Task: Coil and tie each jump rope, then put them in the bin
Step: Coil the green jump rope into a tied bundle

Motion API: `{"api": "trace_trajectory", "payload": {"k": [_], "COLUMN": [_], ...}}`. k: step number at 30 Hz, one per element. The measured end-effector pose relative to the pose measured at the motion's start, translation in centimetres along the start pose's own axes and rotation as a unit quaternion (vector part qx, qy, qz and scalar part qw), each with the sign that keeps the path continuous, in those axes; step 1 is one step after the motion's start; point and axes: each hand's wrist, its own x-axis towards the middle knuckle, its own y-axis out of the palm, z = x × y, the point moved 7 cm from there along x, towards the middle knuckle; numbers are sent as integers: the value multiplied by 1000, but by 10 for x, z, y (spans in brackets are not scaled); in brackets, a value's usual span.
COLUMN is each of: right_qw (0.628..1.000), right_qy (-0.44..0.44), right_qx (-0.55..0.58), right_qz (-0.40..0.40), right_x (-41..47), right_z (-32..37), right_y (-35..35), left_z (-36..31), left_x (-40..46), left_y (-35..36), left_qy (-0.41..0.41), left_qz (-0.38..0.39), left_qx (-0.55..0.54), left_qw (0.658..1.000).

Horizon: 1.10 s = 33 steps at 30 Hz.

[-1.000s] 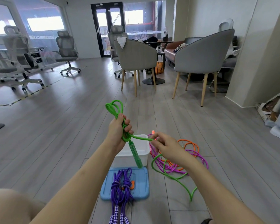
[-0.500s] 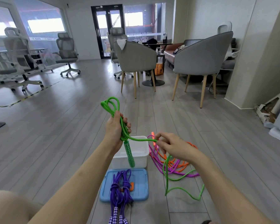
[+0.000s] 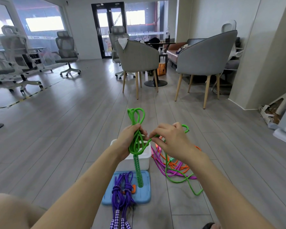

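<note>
Head cam: both forearms reach fwd & converge over the floor, hands nearly touching. Left hand (image 3: 130, 140) is fisted round the green jump rope (image 3: 135, 119) bundle, thumb side up; loops stick up above the fist, one checkered green handle (image 3: 138, 172) hangs straight down below it. Right hand (image 3: 170, 141) sits just right of the left, knuckles up, fingers curled, pinching a strand of the same green rope at the fingertips; the strand runs from there across to the left fist. Rope's other end pokes out past the right hand's far side. Slack green rope drops below the right wrist and trails on the floor to the right.

White bin (image 3: 122, 162) is right under the left hand, open top, near edge partly hidden by the wrist. Blue lid (image 3: 144, 194) lies flat on the floor just nearer than the bin, under the hanging handle. Purple jump rope (image 3: 121, 192), coiled & tied, rests half on the lid, handles off its near edge. Pink rope (image 3: 162, 171) & orange rope (image 3: 180, 166) lie loose, tangled together, under the right hand, touching the bin's right side or close, can't tell.

Left of the left arm: bare floor, plenty of room. Beyond the hands: grey chairs (image 3: 139, 60), well apart.
</note>
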Motion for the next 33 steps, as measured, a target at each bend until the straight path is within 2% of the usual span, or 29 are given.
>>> {"api": "trace_trajectory", "payload": {"k": [5,11,15,21,23,25,28,30,33], "right_qw": [999,999,999,993,989,974,919,893,879], "right_qy": [-33,-28,-25,75,102,155,267,279,285], "right_qx": [-12,-9,-10,-19,23,119,274,337,364], "right_qz": [-15,-21,-27,-93,-106,-112,-100,-106,-122], "right_x": [2,2,-3,-20,-25,-29,-37,-40,-45], "right_z": [10,11,-4,-39,-46,-55,-71,-72,-77], "right_y": [-6,-9,-5,2,4,7,16,19,27], "left_z": [9,14,16,7,10,12,5,-6,-25], "left_x": [-3,-10,-12,-11,-12,-12,-6,0,6], "left_y": [8,25,33,29,29,27,19,9,-12], "left_qy": [3,1,-29,-14,-25,-37,-19,21,86], "left_qz": [-12,73,134,121,142,152,104,48,-29], "left_qx": [58,131,160,169,182,190,137,57,-50], "left_qw": [998,989,978,978,973,969,985,997,995]}}
